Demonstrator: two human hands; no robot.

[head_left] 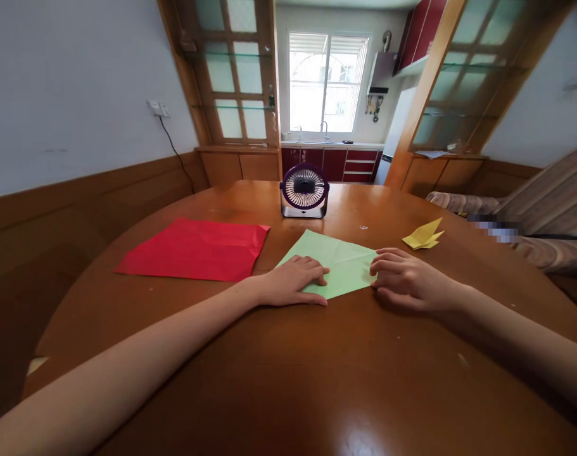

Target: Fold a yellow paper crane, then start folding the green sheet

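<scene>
A sheet of light green paper with a faint crease lies on the table in front of me. My left hand rests palm down over its left part, fingers slightly bent and thumb stretched along the near edge. At the sheet's right edge is my right hand, its fingers curled against the paper. The fingertips partly hide that edge and the corner there.
Red paper lies to the left on the round wooden table. A small purple fan stands at the far side. Right of the green sheet sits a folded yellow paper piece. A striped sofa is beyond the table's right edge.
</scene>
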